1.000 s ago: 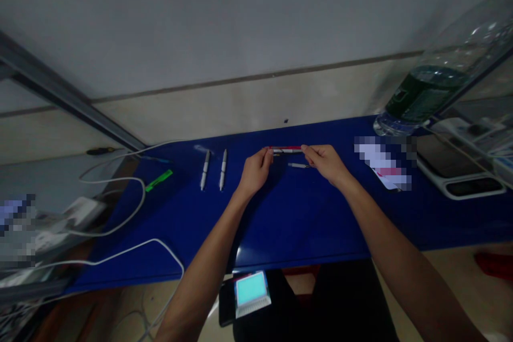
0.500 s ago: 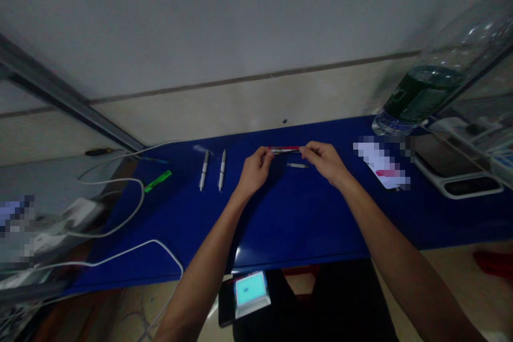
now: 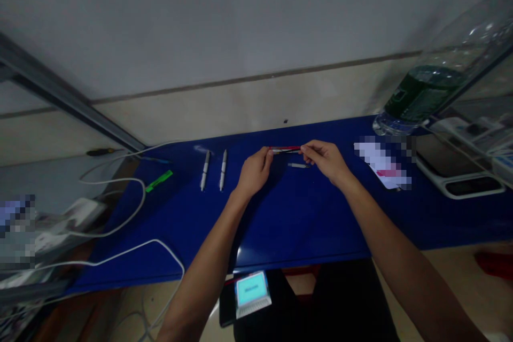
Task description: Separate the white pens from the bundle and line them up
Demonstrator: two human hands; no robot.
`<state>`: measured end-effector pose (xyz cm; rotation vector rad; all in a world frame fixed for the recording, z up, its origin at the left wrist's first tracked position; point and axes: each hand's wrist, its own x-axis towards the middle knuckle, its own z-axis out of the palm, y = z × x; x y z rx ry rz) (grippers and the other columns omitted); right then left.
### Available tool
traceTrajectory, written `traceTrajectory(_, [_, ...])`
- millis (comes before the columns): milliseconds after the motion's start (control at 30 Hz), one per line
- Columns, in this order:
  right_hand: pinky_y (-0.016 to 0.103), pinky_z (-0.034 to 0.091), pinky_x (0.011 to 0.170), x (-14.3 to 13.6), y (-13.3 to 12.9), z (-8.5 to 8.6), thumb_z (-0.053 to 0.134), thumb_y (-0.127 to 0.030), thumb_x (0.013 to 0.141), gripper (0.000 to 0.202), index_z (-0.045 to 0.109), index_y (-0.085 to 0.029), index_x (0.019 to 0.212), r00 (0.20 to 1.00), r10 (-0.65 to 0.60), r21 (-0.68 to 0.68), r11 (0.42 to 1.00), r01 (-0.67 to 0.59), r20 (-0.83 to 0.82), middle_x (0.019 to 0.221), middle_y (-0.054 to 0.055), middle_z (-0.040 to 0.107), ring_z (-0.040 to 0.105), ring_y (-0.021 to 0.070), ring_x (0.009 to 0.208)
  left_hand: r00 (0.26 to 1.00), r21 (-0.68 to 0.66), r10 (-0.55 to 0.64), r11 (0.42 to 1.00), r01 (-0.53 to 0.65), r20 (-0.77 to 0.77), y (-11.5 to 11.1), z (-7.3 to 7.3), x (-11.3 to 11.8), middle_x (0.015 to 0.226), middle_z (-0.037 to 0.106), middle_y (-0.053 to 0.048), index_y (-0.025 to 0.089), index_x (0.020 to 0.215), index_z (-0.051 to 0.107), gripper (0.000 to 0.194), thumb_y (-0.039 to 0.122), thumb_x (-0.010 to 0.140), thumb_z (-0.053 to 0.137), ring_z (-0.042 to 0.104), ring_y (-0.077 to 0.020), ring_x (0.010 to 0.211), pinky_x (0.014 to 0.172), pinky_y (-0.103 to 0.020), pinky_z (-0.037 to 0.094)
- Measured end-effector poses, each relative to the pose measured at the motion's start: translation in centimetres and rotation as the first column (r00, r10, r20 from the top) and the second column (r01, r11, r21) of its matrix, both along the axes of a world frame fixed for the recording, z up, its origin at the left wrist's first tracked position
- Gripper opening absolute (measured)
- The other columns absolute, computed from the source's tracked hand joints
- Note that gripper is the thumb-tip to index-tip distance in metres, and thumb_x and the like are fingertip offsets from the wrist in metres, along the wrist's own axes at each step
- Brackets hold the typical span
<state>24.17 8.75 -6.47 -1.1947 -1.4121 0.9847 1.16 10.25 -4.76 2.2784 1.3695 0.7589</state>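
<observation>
Thin red, white and dark rods [image 3: 286,149], perhaps pen refills, stretch sideways between my two hands above the blue table [image 3: 296,214]. My left hand [image 3: 256,168] pinches their left end, and my right hand [image 3: 324,159] pinches the right end. A short grey-white pen part [image 3: 298,165] lies just below them, close to my right fingertips. Two white and silver pens, one at the left [image 3: 205,171] and one beside it [image 3: 223,170], lie side by side left of my left hand, tips toward the wall.
A green strip [image 3: 159,180] and white cables [image 3: 142,192] lie at the left. On the right are a white paper packet [image 3: 380,165], a large clear bottle [image 3: 420,93] and a white scale [image 3: 457,165]. A lit screen [image 3: 252,289] shows below the table edge.
The rods between my hands have spread slightly apart, with the dark one now tilted. Both hands stay in nearly the same place.
</observation>
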Motion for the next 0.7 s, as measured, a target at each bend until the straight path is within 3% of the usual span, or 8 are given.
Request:
traceTrajectory(133, [0.027, 0.04, 0.058, 0.2, 0.1, 0.0, 0.064, -0.053, 0.087, 0.036, 0.069, -0.018, 0.083, 0.999, -0.013, -0.011, 1.0, 0.012, -0.05, 0.066, 0.001, 0.061, 0.054, 0.0128, 0.06, 0.967, 0.087, -0.108, 0.987, 0.131, -0.231, -0.4, 0.5, -0.1, 0.104, 0.068, -0.01, 0.018, 0.113, 0.056, 0.033, 0.036, 0.107, 0.029, 0.065, -0.0207, 0.09, 0.076, -0.029, 0.045])
traceTrajectory(300, [0.028, 0.041, 0.059, -0.2, -0.2, 0.1, 0.066, -0.053, 0.084, 0.035, 0.071, -0.018, 0.084, 0.998, 0.054, -0.043, 0.998, -0.056, -0.044, 0.065, 0.001, 0.062, 0.054, 0.013, 0.06, 0.896, 0.057, -0.161, 0.978, 0.202, -0.414, -0.9, 1.8, -0.2, 0.109, 0.069, -0.012, 0.018, 0.11, 0.055, 0.027, 0.037, 0.106, 0.036, 0.067, -0.0225, 0.093, 0.075, -0.029, 0.048])
traceTrajectory(433, [0.029, 0.043, 0.061, -1.0, -0.5, 0.2, 0.068, -0.05, 0.084, 0.032, 0.073, -0.019, 0.083, 0.989, 0.147, -0.053, 0.988, -0.148, -0.022, 0.068, 0.001, 0.064, 0.057, 0.0145, 0.063, 0.874, 0.055, -0.191, 0.969, 0.24, -0.446, -1.2, 1.9, 0.2, 0.106, 0.07, -0.011, 0.019, 0.11, 0.055, 0.027, 0.038, 0.105, 0.037, 0.068, -0.0224, 0.092, 0.072, -0.029, 0.048])
traceTrajectory(600, [0.032, 0.047, 0.066, -1.6, -0.7, -0.1, 0.064, -0.048, 0.087, 0.03, 0.074, -0.021, 0.077, 0.95, 0.296, -0.066, 0.954, -0.291, 0.094, 0.07, 0.003, 0.067, 0.061, 0.0166, 0.066, 0.866, 0.064, -0.194, 0.966, 0.25, -0.46, -1.9, 0.6, 1.1, 0.103, 0.071, -0.01, 0.019, 0.113, 0.053, 0.034, 0.046, 0.105, 0.035, 0.07, -0.0215, 0.085, 0.065, -0.027, 0.047])
traceTrajectory(700, [0.032, 0.046, 0.066, -1.5, -0.8, -0.2, 0.065, -0.048, 0.087, 0.03, 0.074, -0.022, 0.077, 0.942, 0.324, -0.088, 0.945, -0.316, 0.091, 0.069, 0.002, 0.067, 0.062, 0.0175, 0.066, 0.876, 0.071, -0.184, 0.968, 0.239, -0.446, -2.1, 0.0, 1.4, 0.102, 0.071, -0.01, 0.021, 0.115, 0.053, 0.038, 0.051, 0.104, 0.034, 0.069, -0.0208, 0.08, 0.062, -0.026, 0.044])
